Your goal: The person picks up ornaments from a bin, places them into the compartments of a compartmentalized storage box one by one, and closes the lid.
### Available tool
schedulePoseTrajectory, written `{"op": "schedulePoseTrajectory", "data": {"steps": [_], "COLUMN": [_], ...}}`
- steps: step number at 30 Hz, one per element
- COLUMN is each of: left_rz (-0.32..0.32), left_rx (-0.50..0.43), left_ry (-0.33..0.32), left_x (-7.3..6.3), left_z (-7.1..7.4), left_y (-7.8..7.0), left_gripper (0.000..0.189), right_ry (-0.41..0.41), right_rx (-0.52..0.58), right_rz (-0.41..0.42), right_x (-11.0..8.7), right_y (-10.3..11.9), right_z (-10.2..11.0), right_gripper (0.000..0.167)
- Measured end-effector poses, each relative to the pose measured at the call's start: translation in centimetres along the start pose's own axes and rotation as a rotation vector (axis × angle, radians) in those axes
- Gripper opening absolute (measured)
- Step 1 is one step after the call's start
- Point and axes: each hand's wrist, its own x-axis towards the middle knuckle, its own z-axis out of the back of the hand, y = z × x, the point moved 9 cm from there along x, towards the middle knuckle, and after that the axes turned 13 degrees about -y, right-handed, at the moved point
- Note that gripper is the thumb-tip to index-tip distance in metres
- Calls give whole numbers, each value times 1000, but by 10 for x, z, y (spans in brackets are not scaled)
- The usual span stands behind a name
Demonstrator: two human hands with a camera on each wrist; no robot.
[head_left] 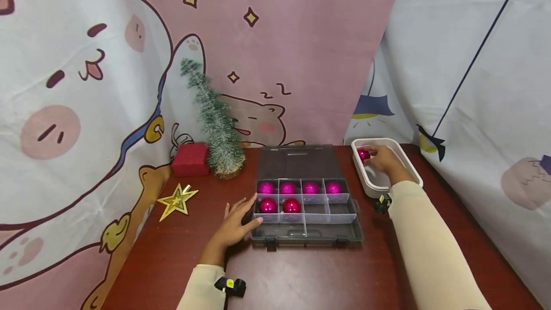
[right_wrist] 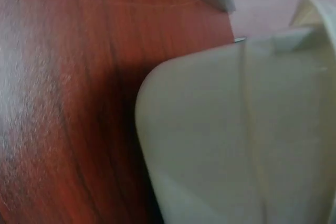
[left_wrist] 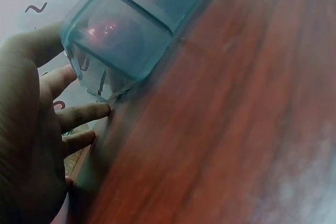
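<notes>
Gleaming magenta ball (head_left: 363,155) pinched by right hand (head_left: 386,160), left hand (head_left: 234,224) spread against translucent case (head_left: 307,241).

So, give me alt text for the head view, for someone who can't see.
A person's right hand reaches to a shiny magenta ball in a white tub, while the left hand touches an open compartment box holding six more magenta balls. Farther left on the table are a tinsel tree, a red block and a gold star.
</notes>
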Motion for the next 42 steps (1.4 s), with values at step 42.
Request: {"op": "schedulePoseTrajectory", "data": {"steps": [42], "left_rz": [11], "left_rx": [-14], "left_ry": [12], "left_x": [2], "left_z": [-2], "left_y": [6], "left_gripper": [77], "right_ry": [18], "right_rx": [-177], "right_rz": [131], "right_x": [6], "right_y": [4], "right_z": [-10], "right_gripper": [50]}}
